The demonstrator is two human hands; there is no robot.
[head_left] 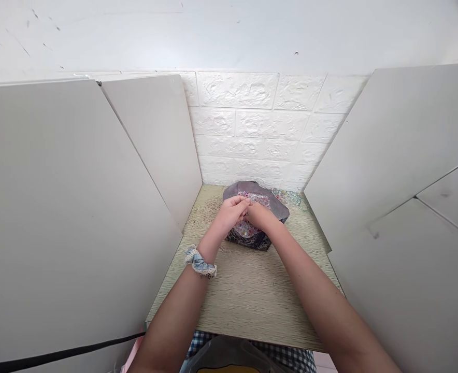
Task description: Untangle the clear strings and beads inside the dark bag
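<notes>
A grey, soft-looking open container point(277, 208) with a dark patterned front stands toward the back of the wooden table. Small shiny bits point(246, 230), pink, red and clear, fill it; they look like beads or sequins. Over its middle, my left hand point(230, 213) has thumb and fingers pinched together. My right hand point(259, 215) meets it there, its fingers bent downward and mostly hidden. Whatever the fingertips hold is too small to make out. A pale blue scrunchie with lace edging point(200, 261) circles my left wrist.
The wooden tabletop point(252, 295) runs between white panels at left point(151, 134) and right point(400, 150). Behind it rises a white brick-pattern wall point(252, 124). Tangled clear and greenish strands with coloured bits point(291, 198) lie at the back right, beside the container.
</notes>
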